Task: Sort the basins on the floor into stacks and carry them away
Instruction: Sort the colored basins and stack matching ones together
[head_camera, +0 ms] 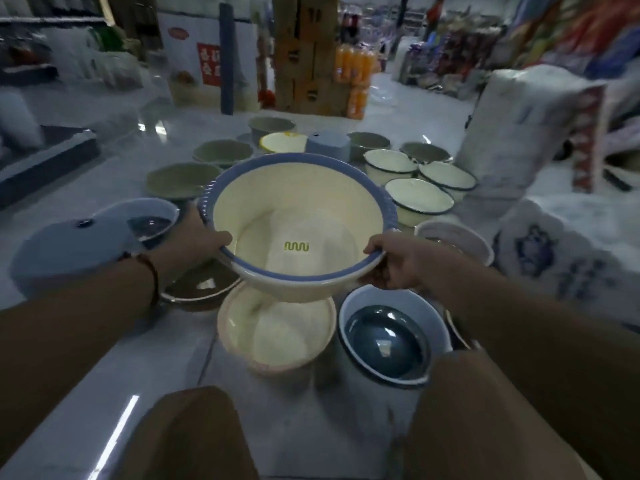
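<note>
Knees bent low at the bottom edge, over glossy floor crowded with basins. Cream basin with blue rim held up off the floor, above a cream basin with pink rim, beside a blue basin. Left hand gripping the near-left rim; right hand curled round the near-right rim.
</note>
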